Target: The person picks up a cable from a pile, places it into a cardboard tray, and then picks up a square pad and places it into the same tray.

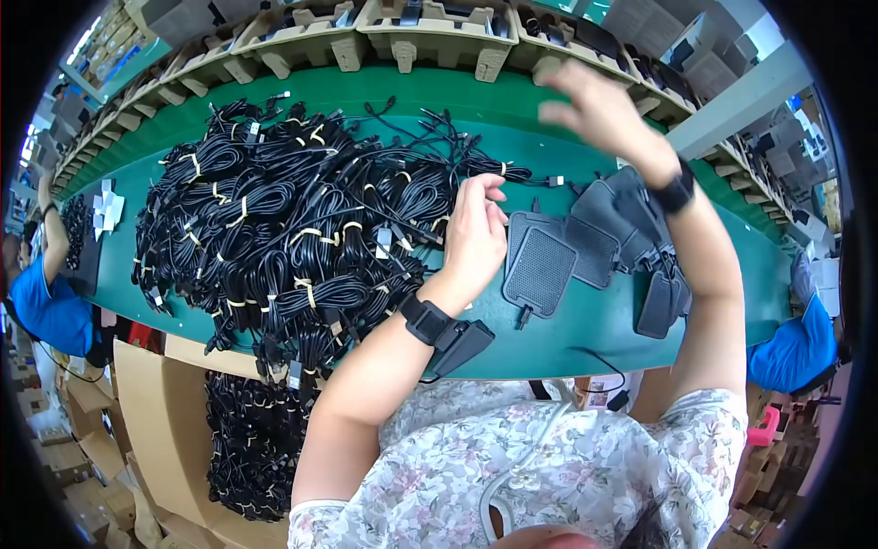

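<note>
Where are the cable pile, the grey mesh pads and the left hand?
cable pile (293, 220): head view, middle of the heap.
grey mesh pads (541, 273): head view, face of the nearest pad.
left hand (476, 229): head view, back of hand.

A long green work table (585, 320) carries everything; a big heap of coiled black cables tied with yellow bands (283, 229) lies just left of the left hand (476, 233); flat dark-grey mesh-textured pads (594, 242) lie between and below both hands; moulded brown pulp trays (439, 37) line the far edge beyond the right hand (594, 110).

A factory assembly line: a long green bench (585, 320) heaped with bundled black cables (283, 220), pulp trays (430, 37) alongside, and cardboard boxes (82, 448) below.
</note>
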A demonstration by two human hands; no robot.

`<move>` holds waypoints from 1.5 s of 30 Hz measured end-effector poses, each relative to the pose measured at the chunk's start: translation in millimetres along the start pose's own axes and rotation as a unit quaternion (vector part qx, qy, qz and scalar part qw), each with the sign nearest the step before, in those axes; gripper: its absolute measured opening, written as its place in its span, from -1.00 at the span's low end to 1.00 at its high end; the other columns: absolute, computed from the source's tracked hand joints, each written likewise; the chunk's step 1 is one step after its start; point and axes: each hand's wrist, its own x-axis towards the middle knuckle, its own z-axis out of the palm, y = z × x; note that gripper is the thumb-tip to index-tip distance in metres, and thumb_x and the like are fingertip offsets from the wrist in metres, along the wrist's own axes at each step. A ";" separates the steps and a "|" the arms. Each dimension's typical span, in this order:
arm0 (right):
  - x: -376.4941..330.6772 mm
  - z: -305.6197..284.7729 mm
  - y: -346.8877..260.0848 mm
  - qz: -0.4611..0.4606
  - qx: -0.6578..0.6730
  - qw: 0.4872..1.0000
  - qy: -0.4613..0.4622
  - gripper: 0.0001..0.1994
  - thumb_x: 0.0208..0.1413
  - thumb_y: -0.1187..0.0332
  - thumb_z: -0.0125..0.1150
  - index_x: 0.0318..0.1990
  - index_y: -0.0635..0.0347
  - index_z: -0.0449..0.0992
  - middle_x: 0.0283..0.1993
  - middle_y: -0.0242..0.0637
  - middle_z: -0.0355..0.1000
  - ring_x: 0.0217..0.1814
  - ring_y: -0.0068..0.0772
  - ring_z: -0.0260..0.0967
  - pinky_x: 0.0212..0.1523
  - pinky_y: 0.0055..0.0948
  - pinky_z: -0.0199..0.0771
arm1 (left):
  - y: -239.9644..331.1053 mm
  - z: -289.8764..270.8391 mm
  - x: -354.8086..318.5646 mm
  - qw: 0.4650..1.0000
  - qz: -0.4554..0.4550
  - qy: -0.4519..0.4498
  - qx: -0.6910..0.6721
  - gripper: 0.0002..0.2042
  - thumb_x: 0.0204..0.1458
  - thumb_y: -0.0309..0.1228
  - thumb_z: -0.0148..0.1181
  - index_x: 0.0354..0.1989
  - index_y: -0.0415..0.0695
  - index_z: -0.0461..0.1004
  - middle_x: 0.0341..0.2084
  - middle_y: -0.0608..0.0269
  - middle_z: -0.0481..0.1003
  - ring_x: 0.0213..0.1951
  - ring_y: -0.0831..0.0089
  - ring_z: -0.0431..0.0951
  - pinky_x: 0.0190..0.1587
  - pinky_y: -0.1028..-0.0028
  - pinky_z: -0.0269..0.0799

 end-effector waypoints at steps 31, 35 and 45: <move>-35.4 15.7 -53.0 0.265 0.568 0.779 0.038 -0.82 0.22 0.24 0.05 -0.27 0.15 0.42 -0.56 -0.59 0.31 -0.68 -0.80 0.16 -0.70 -0.77 0.13 | 5.5 0.7 -8.1 0.971 -0.097 0.000 -0.217 -0.81 0.22 -0.37 -0.07 -0.11 -0.21 0.20 -0.54 0.21 0.44 -0.62 0.55 0.46 -0.62 0.57 0.31; 21.1 18.7 -8.1 0.253 0.565 0.771 0.149 -0.81 0.22 0.23 0.05 -0.35 0.12 0.40 -0.60 -0.56 0.28 -0.69 -0.79 0.17 -0.71 -0.74 0.09 | -2.3 8.0 -14.0 0.996 -0.052 -0.008 -0.066 -0.77 0.18 -0.36 -0.01 -0.09 -0.19 0.19 -0.55 0.20 0.43 -0.59 0.44 0.47 -0.55 0.45 0.36; 145.6 55.5 63.1 0.254 0.423 0.850 0.186 -0.73 0.20 0.21 0.09 -0.42 0.23 0.40 -0.65 -0.45 0.30 -0.72 -0.64 0.19 -0.68 -0.58 0.13 | -1.0 7.4 -15.1 0.999 -0.045 -0.018 0.008 -0.75 0.15 -0.37 0.02 -0.07 -0.16 0.20 -0.52 0.11 0.45 -0.52 0.13 0.50 -0.47 0.26 0.40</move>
